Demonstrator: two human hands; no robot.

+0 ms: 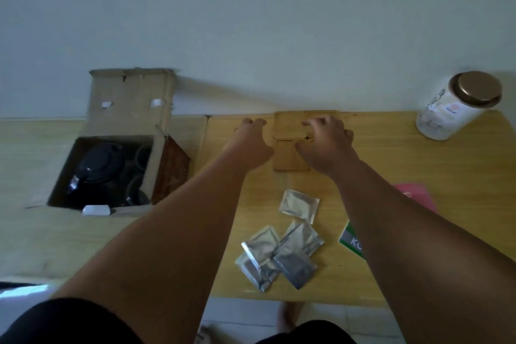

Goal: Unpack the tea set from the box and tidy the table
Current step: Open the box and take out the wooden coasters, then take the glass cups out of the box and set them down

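Coasters (290,127) are being squared into a block at the table's (391,148) far edge. Left hand (248,139) and right hand (325,145) are being rested loosely curled, nothing gripped. Teapot (97,167) is lying boxed, left; edges are best being nudged gently.

Bare surface (391,148) right of the wooden coasters (289,131), open as far as the jar (458,106) at the far right corner. Nearer than the coasters, scattered foil packets (282,248) and a pink item (416,195). Left of the coasters, open box (122,153), flap upright against the wall.
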